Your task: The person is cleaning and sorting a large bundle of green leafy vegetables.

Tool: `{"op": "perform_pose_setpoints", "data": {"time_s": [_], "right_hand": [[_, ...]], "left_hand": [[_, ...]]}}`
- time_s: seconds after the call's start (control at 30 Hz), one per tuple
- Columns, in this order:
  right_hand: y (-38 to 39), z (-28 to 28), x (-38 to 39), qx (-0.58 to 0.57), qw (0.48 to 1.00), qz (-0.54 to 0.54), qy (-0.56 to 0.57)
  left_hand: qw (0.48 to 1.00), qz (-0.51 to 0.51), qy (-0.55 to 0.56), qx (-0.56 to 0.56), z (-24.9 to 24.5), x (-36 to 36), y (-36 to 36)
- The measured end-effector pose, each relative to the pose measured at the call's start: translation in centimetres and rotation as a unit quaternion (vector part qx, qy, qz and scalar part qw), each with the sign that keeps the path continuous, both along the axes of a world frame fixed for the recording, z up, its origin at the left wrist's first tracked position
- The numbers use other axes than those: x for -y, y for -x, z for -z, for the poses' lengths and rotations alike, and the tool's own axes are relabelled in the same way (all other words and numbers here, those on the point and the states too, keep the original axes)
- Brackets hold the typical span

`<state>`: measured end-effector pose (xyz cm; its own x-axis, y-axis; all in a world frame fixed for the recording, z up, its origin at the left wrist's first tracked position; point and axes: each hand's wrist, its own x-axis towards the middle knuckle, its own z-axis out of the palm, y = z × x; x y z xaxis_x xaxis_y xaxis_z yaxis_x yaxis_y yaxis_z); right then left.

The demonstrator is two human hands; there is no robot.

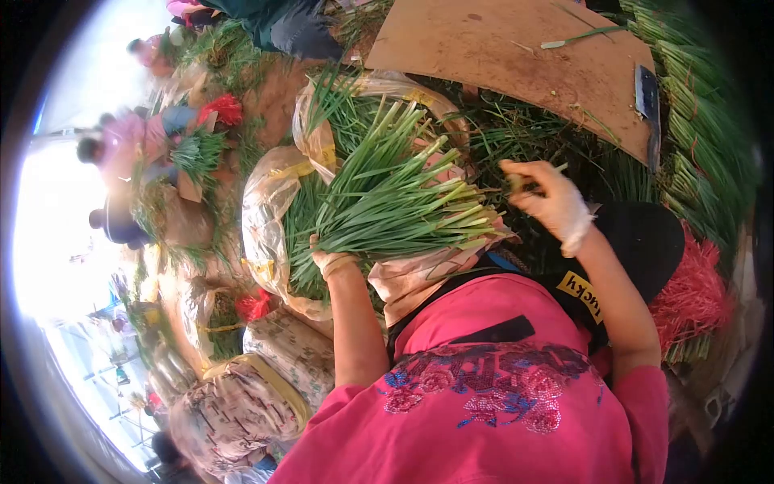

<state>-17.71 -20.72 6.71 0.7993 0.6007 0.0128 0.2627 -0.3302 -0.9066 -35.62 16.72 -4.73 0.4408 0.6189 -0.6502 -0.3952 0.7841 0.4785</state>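
Note:
A large bunch of green chives lies across my lap, pale stem ends to the right and leaf tips to the left. My left hand, in a thin glove, holds the near side of the bunch, with most of its fingers hidden beneath the leaves. To the right of the stem ends, my right hand is raised apart from the bunch, also gloved. Its fingers are curled together around a small dark-greenish bit, too blurred to name. An open clear plastic bag with more chives stands beyond the bunch.
A brown board holds a loose stalk and a dark-edged blade. Stacked chives line the right side, above red plastic ties. Leaf scraps cover the ground ahead. Other people sit at the left.

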Motion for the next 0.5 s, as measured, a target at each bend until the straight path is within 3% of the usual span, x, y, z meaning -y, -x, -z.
{"op": "perform_pose_setpoints", "data": {"time_s": [0.07, 0.13, 0.17, 0.23, 0.3, 0.33, 0.37, 0.4, 0.47, 0.5], "right_hand": [[0.9, 1.7, -2.7, -0.114, 0.993, -0.022, -0.004], [0.9, 2.4, -4.2, -0.062, 0.993, -0.074, 0.073], [0.6, 2.5, -4.1, -0.048, 0.996, -0.068, 0.034], [-0.3, 3.0, -3.4, -0.193, 0.964, 0.063, -0.171], [-3.5, 2.5, -0.3, -0.173, 0.940, 0.211, -0.203], [-4.9, 3.6, 1.5, -0.193, 0.902, 0.303, -0.239], [-5.3, 2.9, 2.6, -0.209, 0.861, 0.339, -0.316], [-5.0, 2.8, 3.4, -0.193, 0.867, 0.360, -0.286], [-2.6, -0.9, 1.3, -0.138, 0.944, 0.251, -0.164], [-1.4, -0.1, -0.2, -0.083, 0.958, 0.142, -0.235]], "left_hand": [[0.999, -0.003, 0.020, 0.040, -0.4, 0.0, 0.2], [0.998, -0.010, 0.026, 0.056, -1.2, 0.4, -0.2], [0.998, -0.017, 0.021, 0.052, -1.5, 0.6, -0.3], [0.999, -0.005, -0.004, 0.052, -1.3, 0.6, -0.1], [0.999, -0.007, -0.012, 0.030, -0.4, 0.1, 0.3], [1.000, -0.005, -0.015, 0.020, -0.1, 0.0, 0.4], [1.000, 0.002, -0.004, 0.030, 0.1, 0.0, 0.6], [0.999, 0.007, -0.013, 0.031, 0.4, -0.1, 0.6], [0.999, 0.017, -0.034, 0.030, 1.1, -0.7, 0.6], [0.997, 0.026, -0.058, 0.031, 2.6, -1.7, 1.0]]}}
